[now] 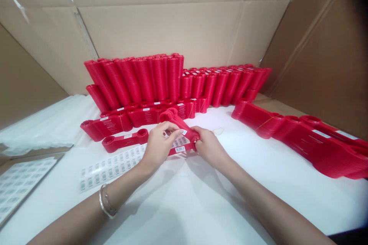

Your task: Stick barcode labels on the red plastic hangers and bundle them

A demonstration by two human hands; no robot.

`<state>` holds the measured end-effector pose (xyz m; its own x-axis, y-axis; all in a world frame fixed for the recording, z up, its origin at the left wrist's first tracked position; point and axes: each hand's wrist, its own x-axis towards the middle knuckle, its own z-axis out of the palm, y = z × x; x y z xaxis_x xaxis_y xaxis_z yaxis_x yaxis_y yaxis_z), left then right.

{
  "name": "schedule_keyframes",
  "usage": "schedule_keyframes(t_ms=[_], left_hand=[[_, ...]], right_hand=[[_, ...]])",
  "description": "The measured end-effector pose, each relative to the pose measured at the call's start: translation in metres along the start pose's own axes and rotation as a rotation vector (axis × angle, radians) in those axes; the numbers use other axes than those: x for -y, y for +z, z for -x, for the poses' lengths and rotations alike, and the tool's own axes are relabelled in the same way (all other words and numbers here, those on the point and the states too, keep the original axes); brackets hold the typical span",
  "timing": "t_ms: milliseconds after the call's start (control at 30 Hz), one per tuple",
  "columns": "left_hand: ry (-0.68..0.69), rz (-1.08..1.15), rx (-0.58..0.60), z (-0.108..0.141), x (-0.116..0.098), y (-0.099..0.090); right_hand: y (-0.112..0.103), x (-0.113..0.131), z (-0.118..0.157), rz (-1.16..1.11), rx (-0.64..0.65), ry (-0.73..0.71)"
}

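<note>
Red plastic pieces (pixel 184 125) with ringed ends are fanned apart between my two hands, near the middle of the view. My right hand (pixel 207 144) is closed round their near right ends. My left hand (pixel 162 141) has thumb and fingers pinched at a white label on the upper piece. A lower red piece (pixel 172 151) bears a barcode label (pixel 180 149) and points left beneath my left hand. Under my left wrist lies a sheet of barcode labels (pixel 106 170). Just behind it is a small red stack (pixel 123 140) with a label on top.
Tall red stacks (pixel 140 80) stand at the back against a cardboard wall (pixel 172 26). Banded red stacks (pixel 304 138) lie at the right. Clear plastic bags (pixel 48 122) and another label sheet (pixel 23 183) are at the left on the white table (pixel 178 214).
</note>
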<state>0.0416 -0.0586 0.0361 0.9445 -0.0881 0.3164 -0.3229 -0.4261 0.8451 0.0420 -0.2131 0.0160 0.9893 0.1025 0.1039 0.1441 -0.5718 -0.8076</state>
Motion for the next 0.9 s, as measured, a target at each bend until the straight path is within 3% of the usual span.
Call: schedule_keyframes(t_ms=[200, 333, 567, 667, 767, 900], left_hand=[[0.056, -0.072, -0.014, 0.001, -0.002, 0.000], [0.151, -0.240, -0.023, 0.002, -0.001, 0.001], [0.615, -0.883, -0.163, -0.003, 0.010, -0.004], [0.702, -1.021, -0.226, -0.012, 0.016, -0.015], [0.629, -0.883, -0.264, -0.019, 0.018, -0.026], [0.484, -0.517, -0.182, -0.022, 0.017, -0.033]], right_hand=[[0.001, 0.002, 0.001, 0.024, 0.005, -0.007], [0.001, 0.004, 0.004, 0.019, 0.015, -0.002], [0.006, 0.005, 0.006, 0.005, 0.042, -0.023], [0.008, 0.006, 0.006, -0.048, 0.068, -0.021], [0.007, 0.006, 0.005, -0.119, 0.089, -0.013], [0.003, 0.003, 0.002, -0.185, 0.086, 0.012]])
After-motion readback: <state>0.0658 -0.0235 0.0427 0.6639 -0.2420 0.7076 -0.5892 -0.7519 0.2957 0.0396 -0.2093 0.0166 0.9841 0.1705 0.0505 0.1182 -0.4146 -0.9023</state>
